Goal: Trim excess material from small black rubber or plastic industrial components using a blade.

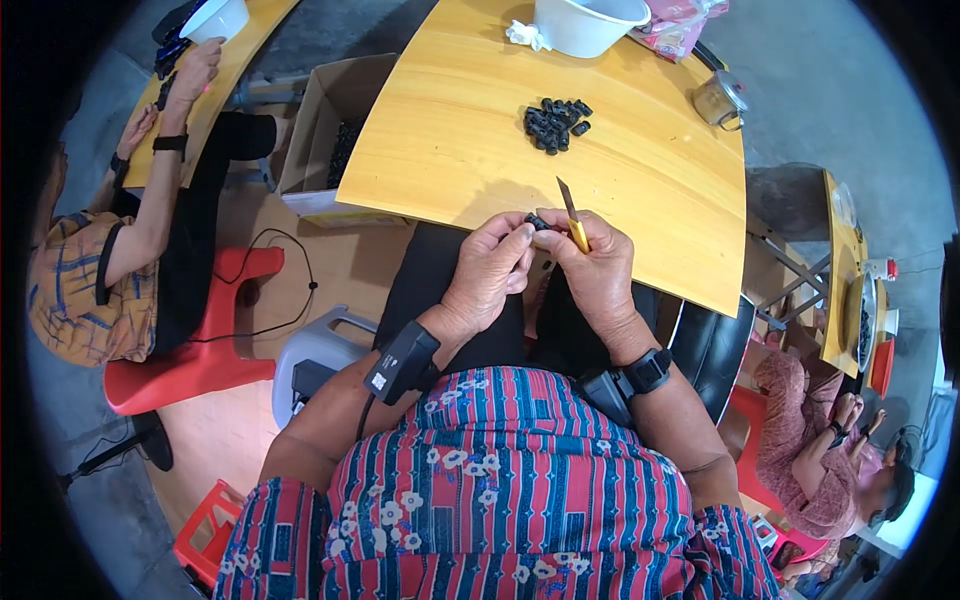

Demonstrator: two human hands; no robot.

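Observation:
Between the thumb and fingers of my left hand (488, 270) I pinch a small black cylindrical part (537, 221). My right hand (597, 265) is closed on a knife (577, 222) with a yellow handle and a narrow dark blade, which points up and away from me. The right fingertips are close beside the black part; whether they touch it I cannot tell. Both hands meet just over the near edge of the wooden table (450, 130), above my lap. Farther out on the tabletop lies a pile of similar black parts (553, 125).
At the table's far side stand a white basin (590, 25), a crumpled white tissue (527, 36), a pink package (678, 25) and a lidded clear cup (720, 100). A cardboard box (335, 125) is left of the table. Other people sit at tables left and right.

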